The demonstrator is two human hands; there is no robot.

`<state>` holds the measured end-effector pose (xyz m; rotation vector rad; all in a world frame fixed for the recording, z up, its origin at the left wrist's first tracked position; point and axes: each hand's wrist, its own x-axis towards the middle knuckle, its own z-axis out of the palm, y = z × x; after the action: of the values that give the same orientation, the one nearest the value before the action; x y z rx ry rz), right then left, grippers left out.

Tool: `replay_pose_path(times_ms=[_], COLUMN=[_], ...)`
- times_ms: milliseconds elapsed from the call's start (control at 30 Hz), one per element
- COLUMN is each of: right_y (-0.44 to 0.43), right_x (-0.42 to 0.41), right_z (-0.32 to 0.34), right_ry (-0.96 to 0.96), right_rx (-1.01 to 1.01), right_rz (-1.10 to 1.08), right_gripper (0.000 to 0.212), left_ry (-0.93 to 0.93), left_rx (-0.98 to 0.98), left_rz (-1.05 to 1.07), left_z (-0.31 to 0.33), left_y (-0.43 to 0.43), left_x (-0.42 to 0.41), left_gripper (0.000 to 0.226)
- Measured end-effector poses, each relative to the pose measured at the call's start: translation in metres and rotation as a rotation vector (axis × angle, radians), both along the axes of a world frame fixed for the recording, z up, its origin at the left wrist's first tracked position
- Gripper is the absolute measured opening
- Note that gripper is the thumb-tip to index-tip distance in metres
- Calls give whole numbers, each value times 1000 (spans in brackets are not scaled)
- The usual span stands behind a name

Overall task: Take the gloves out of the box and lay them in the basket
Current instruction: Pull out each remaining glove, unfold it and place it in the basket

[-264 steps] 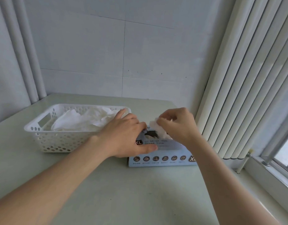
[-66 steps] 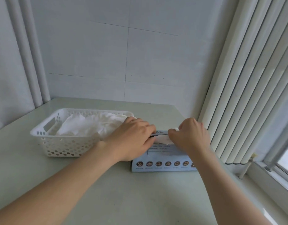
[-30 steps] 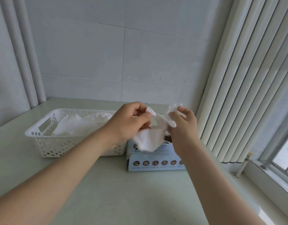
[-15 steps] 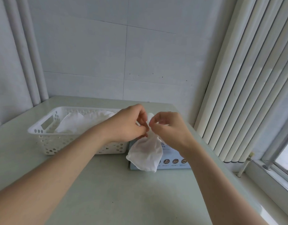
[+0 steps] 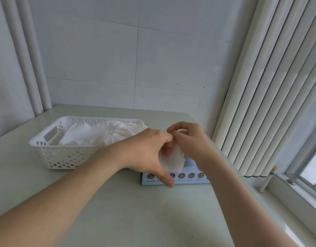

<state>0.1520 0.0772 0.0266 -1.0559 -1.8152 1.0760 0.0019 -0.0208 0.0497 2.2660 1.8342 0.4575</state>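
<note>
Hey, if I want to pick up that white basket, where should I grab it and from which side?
Take the basket by the cut-out handle slot in its left end wall, coming from the left. That end is unobstructed, while the right end is crowded by the glove box and by the left hand and right hand holding a glove.

Basket (image 5: 52, 139) left of box (image 5: 189, 177)

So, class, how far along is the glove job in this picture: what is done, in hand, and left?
Done: a pile of white gloves lies in the basket. In hand: the left hand and right hand pinch one more glove over the box. Left: laying it in the basket; whether the box holds more is hidden.
</note>
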Motion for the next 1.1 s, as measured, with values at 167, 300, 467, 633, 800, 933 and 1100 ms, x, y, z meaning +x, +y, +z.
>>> replay_pose_path(times_ms=[167, 300, 467, 633, 800, 933, 1100], right_y=[2, -3, -4, -7, -13, -22, -23], right_x=[1, 2, 3, 7, 8, 7, 2], right_z=[4, 10, 13, 18, 20, 19, 17], right_ry=[361, 547, 590, 477, 230, 79, 86], right_rx=[-209, -344, -319, -307, -204, -34, -91], right_rz=[39, 112, -11, -25, 208, 357, 446], right_gripper=[15, 18, 15, 29, 53, 48, 25], left_ry=[-90, -207, -388, -612, -663, -735, -827], left_rx=[181, 352, 538, 533, 554, 480, 350], left_rz=[50, 66, 126, 92, 180, 168, 135], left_z=[-3, -9, -8, 0, 2, 7, 13], left_y=[1, 7, 15, 16, 16, 18, 13], left_x=[8, 5, -3, -9, -10, -15, -13], left_gripper=[72, 51, 17, 23, 36, 26, 18])
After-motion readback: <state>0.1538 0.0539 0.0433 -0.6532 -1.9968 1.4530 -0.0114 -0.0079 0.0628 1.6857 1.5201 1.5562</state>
